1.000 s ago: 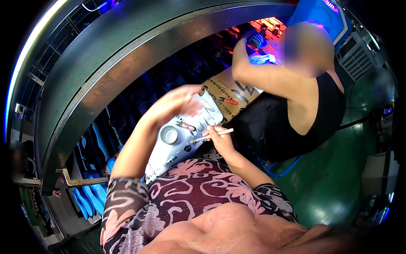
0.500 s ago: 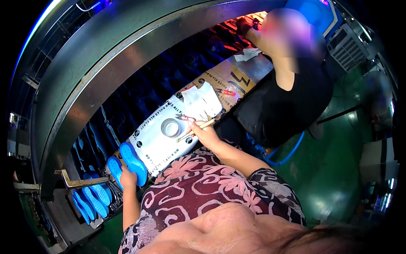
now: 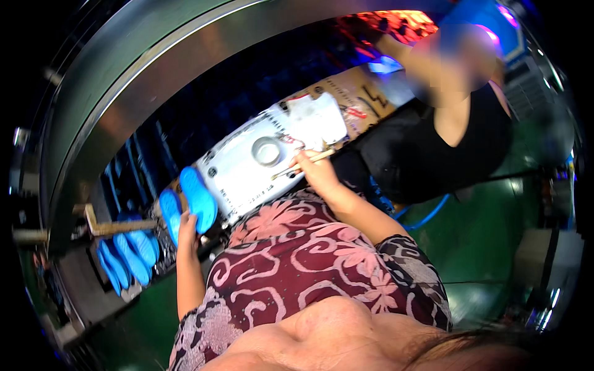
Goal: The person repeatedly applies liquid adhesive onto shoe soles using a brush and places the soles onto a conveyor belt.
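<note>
Left hand (image 3: 187, 227) grasps pair of blue insoles (image 3: 189, 201) at lower ends, beside white mat (image 3: 247, 167) on tabletop (image 3: 352, 99). Right hand (image 3: 314, 172) pinches thin wooden stick (image 3: 304, 163), tip over mat near round ring (image 3: 267, 150). More blue insoles (image 3: 127, 256) stacked far left. Co-worker in black top (image 3: 433, 154) stands beyond.

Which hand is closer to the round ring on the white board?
Right. The right hand, holding a thin stick, rests at the white board just beside the round ring. The left hand is far off, touching the blue shoe soles.
</note>
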{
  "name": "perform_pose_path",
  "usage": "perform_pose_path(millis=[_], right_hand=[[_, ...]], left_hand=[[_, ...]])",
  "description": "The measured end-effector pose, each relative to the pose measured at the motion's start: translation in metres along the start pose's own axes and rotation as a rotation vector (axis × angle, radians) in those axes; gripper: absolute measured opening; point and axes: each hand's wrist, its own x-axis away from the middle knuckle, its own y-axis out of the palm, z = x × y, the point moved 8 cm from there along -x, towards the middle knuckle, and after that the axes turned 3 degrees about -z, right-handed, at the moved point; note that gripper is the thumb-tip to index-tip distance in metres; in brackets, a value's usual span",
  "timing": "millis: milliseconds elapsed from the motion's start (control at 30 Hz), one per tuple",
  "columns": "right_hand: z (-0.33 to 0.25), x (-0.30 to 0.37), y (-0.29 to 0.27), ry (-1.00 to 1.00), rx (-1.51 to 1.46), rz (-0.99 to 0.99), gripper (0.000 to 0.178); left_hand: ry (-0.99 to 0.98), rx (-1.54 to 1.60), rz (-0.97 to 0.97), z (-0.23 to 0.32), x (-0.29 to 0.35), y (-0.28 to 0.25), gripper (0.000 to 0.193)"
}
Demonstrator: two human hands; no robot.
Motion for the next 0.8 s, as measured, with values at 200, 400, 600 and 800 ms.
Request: perform_pose_path(millis=[200,400,600,800], right_hand=[[-0.031,0.000,-0.001,-0.017,0.097,0.027,0.029],[-0.059,-0.006,0.029,-0.164,0.150,-0.096,0.031],[-0.099,0.003,0.076,-0.541,0.426,-0.284,0.024],[-0.095,0.011,0.086,-0.600,0.528,-0.336,0.024]], left_hand=[[-0.010,0.516,-0.323,0.061,0.045,0.091,0.026],[0.434,0.114,-0.233,0.139,0.072,0.131,0.042],[0.525,-0.067,-0.160,0.159,0.085,0.144,0.043],[0.539,-0.159,-0.154,0.165,0.094,0.151,0.040]])
